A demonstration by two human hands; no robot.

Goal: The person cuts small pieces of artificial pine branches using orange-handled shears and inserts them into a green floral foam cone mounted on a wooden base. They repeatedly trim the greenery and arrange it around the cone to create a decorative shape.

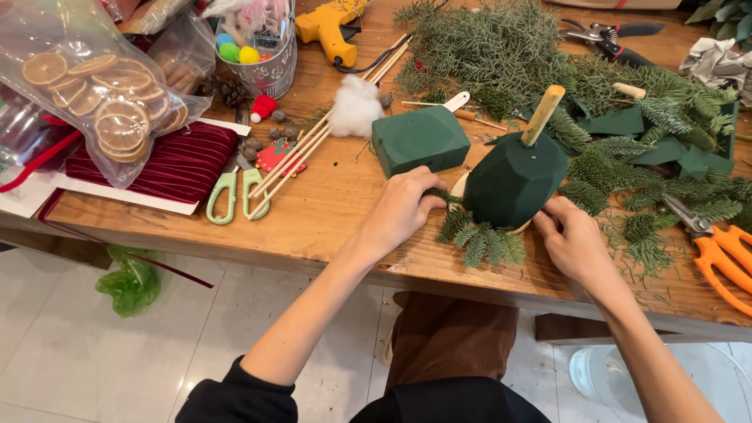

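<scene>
at the table's near edge, the left hand (399, 207) pinches a fir sprig (479, 239) against the faceted green foam cone (513, 182); the right hand (574, 239) grips its base. behind stand a foam block (419, 139), sticks (325, 137), green scissors (235, 192) and a yellow glue gun (333, 27).

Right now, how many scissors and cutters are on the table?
3: green-handled scissors left of the hands, orange-handled snips at the right edge, black-and-red pruners top right. More may hide under the greenery.
</scene>
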